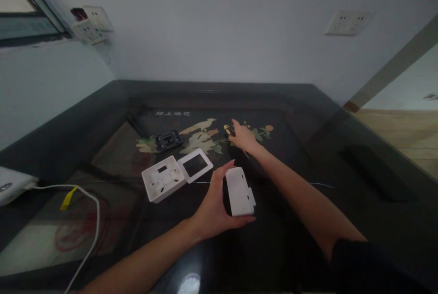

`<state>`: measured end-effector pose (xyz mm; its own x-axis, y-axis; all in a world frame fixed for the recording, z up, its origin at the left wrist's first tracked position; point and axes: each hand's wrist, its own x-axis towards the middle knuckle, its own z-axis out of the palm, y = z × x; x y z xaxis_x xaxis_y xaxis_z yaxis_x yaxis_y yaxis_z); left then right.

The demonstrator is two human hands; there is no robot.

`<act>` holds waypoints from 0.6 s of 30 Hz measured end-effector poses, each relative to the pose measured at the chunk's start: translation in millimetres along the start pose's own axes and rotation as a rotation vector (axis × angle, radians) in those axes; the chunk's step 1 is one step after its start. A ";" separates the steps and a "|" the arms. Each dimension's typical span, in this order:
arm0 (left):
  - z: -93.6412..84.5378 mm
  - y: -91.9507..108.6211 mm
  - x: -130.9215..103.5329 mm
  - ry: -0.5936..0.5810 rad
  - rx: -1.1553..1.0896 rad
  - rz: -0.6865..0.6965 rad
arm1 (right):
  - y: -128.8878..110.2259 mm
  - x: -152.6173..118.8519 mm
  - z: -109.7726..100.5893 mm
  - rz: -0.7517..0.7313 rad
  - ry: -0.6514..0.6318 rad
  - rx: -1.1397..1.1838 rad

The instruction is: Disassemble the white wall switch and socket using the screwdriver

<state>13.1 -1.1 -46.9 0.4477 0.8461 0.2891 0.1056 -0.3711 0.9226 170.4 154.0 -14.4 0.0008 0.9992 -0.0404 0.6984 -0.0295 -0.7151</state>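
Note:
My left hand (214, 203) is closed around a white plastic block (239, 192) with a tab on its right side, probably a switch or socket body, tilted above the dark tabletop. Farther forward, my right hand (243, 138) has its fingers around a screwdriver (228, 129) with a yellow and black handle. Its thin shaft shows below the palm, and the rest is hidden by the hand. To the left lie an open white wall box (164, 179), a white rectangular frame (207, 163) touching its corner, and a black plastic mounting piece (169, 140).
A glossy dark table (294, 239) bears a printed bird-and-flower picture. At left, a white device (13, 185) trails a white cable (98, 221) with a yellow tag (68, 198). Wall sockets (348, 23) are at the back right, with others (91, 29) at left, one hanging loose.

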 end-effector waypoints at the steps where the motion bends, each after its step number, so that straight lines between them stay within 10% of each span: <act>1: 0.9 0.8 -0.4 -0.007 0.024 0.002 | 2.0 -2.0 -8.4 -0.012 -0.010 0.046; 9: 3.3 4.8 -0.1 -0.048 -0.054 -0.032 | -9.4 -66.8 -81.0 -0.364 0.044 0.679; 18: 0.9 7.1 -2.9 -0.058 -0.170 -0.110 | -37.5 -121.2 -86.0 -0.572 0.154 0.700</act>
<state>13.4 -6.5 -41.4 0.4930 0.8527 0.1731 0.0082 -0.2035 0.9790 205.7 36.4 77.4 -0.0808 0.8577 0.5078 0.0289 0.5113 -0.8589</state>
